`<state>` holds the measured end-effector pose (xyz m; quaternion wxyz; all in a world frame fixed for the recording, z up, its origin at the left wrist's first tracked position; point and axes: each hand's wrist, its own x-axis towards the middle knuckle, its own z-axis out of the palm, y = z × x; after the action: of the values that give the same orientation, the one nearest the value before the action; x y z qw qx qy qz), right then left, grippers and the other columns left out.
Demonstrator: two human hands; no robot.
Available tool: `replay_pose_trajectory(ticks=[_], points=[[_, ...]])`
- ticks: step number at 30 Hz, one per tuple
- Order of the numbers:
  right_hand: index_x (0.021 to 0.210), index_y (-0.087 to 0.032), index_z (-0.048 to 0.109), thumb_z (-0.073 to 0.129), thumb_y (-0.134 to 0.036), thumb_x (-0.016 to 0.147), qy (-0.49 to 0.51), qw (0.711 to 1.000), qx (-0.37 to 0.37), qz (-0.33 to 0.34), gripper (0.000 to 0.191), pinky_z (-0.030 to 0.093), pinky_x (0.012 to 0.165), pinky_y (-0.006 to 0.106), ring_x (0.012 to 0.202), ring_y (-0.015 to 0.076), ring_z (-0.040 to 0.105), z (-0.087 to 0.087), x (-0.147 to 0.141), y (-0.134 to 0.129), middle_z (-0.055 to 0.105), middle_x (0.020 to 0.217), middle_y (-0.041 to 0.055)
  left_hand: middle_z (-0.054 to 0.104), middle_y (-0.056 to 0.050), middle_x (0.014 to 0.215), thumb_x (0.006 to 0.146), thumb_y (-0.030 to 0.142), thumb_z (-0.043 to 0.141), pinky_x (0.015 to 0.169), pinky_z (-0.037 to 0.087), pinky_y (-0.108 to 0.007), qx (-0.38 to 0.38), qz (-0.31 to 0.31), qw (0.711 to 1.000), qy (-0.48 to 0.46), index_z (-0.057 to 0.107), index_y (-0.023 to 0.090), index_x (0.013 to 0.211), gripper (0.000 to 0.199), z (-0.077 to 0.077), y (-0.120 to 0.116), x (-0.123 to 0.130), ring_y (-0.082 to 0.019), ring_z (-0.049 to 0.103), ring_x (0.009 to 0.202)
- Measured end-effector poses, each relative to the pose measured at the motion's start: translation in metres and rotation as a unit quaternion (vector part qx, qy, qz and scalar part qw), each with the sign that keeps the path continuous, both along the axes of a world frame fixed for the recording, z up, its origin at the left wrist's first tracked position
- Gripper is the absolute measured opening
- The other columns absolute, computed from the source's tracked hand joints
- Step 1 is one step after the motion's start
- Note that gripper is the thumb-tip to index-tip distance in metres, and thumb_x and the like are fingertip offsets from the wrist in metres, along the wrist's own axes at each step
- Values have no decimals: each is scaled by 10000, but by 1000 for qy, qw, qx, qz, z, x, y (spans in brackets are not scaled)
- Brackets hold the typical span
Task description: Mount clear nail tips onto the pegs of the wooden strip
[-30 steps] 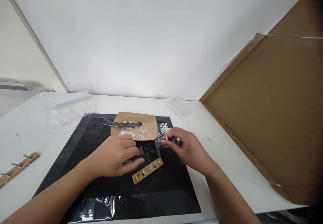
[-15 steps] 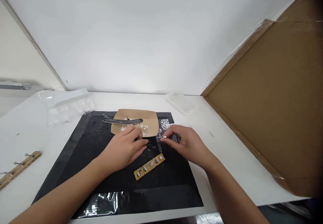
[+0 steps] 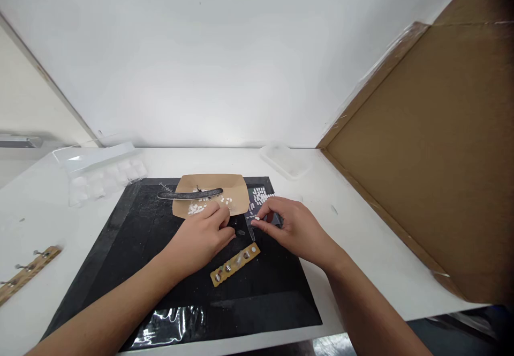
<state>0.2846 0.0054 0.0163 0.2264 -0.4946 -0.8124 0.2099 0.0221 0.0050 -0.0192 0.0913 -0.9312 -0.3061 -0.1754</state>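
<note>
My right hand (image 3: 291,227) is closed in a pinch. A small white piece (image 3: 257,218) shows between its thumb and forefinger, above a clear sheet (image 3: 250,233) that carries rows of similar white pieces (image 3: 260,194). My left hand (image 3: 204,233) is closed too, fingers curled and thumb pressed to them, at the front edge of a tan paper tray (image 3: 236,182). Whatever its fingertips may hold is hidden. Loose white bits (image 3: 196,207) lie in the tray, and a curved black nail file (image 3: 188,194) rests across it. Below the hands lies a wooden strip with metal clips (image 3: 235,265).
A black mat (image 3: 160,249) covers the middle of the white table. Clear plastic packaging (image 3: 106,176) stands at the back left, a shallow clear tray (image 3: 285,160) at the back. Another wooden strip with clips (image 3: 30,273) is far left. A cardboard panel (image 3: 421,158) rises on the right.
My left hand's fingers have curled in more tightly beside the paper tray. The right hand still pinches the white piece, which has turned slightly. The whole view has shifted a little.
</note>
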Motion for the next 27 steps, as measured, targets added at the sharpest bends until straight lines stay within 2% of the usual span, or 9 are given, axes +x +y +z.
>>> replay_pose_trajectory(ticks=[4, 11, 18, 24, 27], points=[[925, -251, 685, 738, -343, 981, -8, 1000, 4, 2, 120, 490, 735, 308, 818, 178, 659, -1, 0, 0, 731, 890, -4, 612, -81, 934, 1069, 223, 564, 773, 493, -366, 10, -19, 1000, -8, 701, 175, 968, 177, 3, 0, -3, -246, 519, 917], [936, -250, 681, 731, -341, 985, -17, 1000, -1, 6, 114, 476, 731, 303, 833, 181, 655, 0, -1, 0, 721, 889, -5, 653, -74, 967, 1058, 205, 587, 812, 484, -363, 17, 15, 995, -102, 659, 157, 1014, 97, 15, 1, -11, -237, 535, 912], [938, -249, 679, 713, -353, 997, -22, 1000, -4, 10, 124, 481, 733, 305, 835, 179, 659, 0, -1, 0, 728, 902, 2, 671, -72, 983, 1048, 201, 607, 848, 498, -364, 2, 29, 990, -136, 661, 165, 1040, 66, 12, 5, -20, -236, 569, 945], [932, -249, 674, 727, -324, 987, -21, 1000, -6, 6, 107, 471, 733, 303, 835, 180, 655, -1, 0, -1, 722, 894, -8, 687, -77, 967, 1027, 172, 634, 876, 493, -376, 36, 62, 976, -205, 665, 164, 1020, 32, 16, 10, -28, -231, 584, 948], [932, -251, 672, 725, -326, 989, -21, 1000, -3, 6, 108, 466, 732, 303, 831, 174, 656, -1, 0, -1, 721, 895, -15, 704, -64, 938, 1015, 172, 657, 867, 488, -372, 59, 102, 969, -216, 662, 169, 977, 38, 19, 15, -33, -222, 590, 908]])
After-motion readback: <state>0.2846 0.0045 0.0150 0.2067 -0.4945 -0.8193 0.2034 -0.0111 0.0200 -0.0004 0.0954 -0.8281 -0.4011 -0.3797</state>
